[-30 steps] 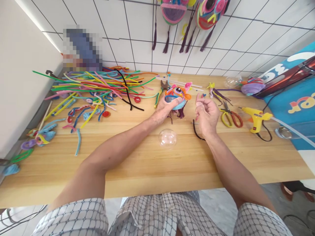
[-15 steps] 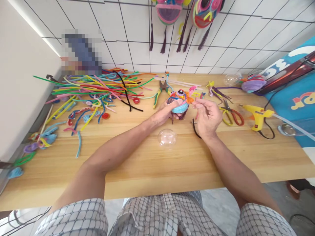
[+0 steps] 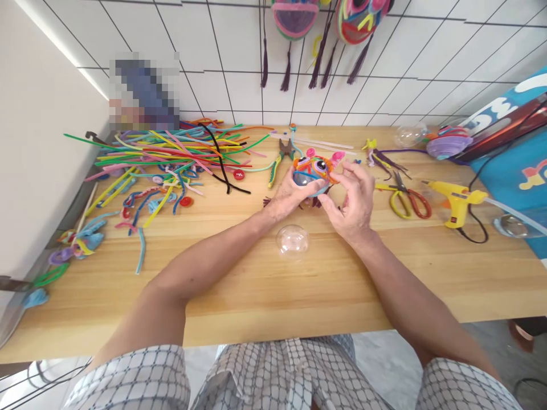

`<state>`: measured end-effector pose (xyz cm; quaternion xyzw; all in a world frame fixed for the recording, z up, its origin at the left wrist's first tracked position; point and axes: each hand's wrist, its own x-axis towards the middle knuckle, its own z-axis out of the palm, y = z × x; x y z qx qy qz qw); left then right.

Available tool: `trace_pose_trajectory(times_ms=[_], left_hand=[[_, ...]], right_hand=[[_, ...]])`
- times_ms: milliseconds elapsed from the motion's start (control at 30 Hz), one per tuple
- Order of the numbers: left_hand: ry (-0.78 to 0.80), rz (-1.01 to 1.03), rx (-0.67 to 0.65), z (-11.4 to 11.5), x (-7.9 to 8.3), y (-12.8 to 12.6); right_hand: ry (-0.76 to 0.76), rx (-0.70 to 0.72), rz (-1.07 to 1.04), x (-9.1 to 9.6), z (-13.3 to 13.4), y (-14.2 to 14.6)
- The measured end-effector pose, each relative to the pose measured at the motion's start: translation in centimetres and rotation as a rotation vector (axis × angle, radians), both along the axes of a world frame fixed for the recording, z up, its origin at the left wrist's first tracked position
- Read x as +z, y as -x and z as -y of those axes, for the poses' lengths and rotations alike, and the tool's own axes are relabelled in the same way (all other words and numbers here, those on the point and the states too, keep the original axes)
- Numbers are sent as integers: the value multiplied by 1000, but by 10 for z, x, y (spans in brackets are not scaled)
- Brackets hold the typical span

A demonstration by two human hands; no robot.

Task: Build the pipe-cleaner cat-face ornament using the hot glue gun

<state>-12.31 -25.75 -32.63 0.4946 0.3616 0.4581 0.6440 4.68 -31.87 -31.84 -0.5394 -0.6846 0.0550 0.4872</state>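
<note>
Above the middle of the table, a round ornament (image 3: 316, 166) of coloured pipe cleaners shows two black-and-white eyes, pink tufts on top and an orange edge. It has a clear bowl-like front and dark tassels hang beneath it. My left hand (image 3: 293, 195) grips its left side, thumb across the front. On the opposite side, my right hand (image 3: 351, 199) has curved fingers and thumb against the ornament's edge; part of their contact is hidden. A clear plastic half-dome (image 3: 293, 241) lies on the wood just in front of my hands.
Loose pipe cleaners (image 3: 171, 154) are heaped at the back left. Pliers (image 3: 280, 162) lie behind my left hand. Scissors (image 3: 405, 199) and a yellow glue gun (image 3: 456, 199) with a cord lie to the right. Finished ornaments (image 3: 294, 20) hang on the tiled wall.
The ornament has turned so both eyes face more toward me. My right hand has gone from pinching an orange piece at its side to curving around that side.
</note>
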Motion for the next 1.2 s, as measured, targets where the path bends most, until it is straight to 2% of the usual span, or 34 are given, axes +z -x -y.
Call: trace_pose_trajectory(times_ms=[167, 400, 533, 633, 767, 900, 1200], left_hand=[[-172, -99, 117, 0, -2, -3], [-320, -260, 193, -6, -17, -4], [-316, -296, 208, -7, -21, -4], [-286, -270, 203, -6, -21, -4], [-238, -139, 134, -4, -12, -3], [-112, 32, -4, -4, -6, -1], [138, 243, -289, 0, -5, 1]], right_hand=[[-23, 55, 113, -2, -1, -2], [-165, 16, 400, -9, -4, -5], [-276, 39, 481, -11, -5, -6], [-260, 34, 485, -12, -5, -5], [-267, 74, 412, -11, -3, -4], [-325, 64, 322, -8, -1, -2], [-196, -3, 280, -18, -4, 0]])
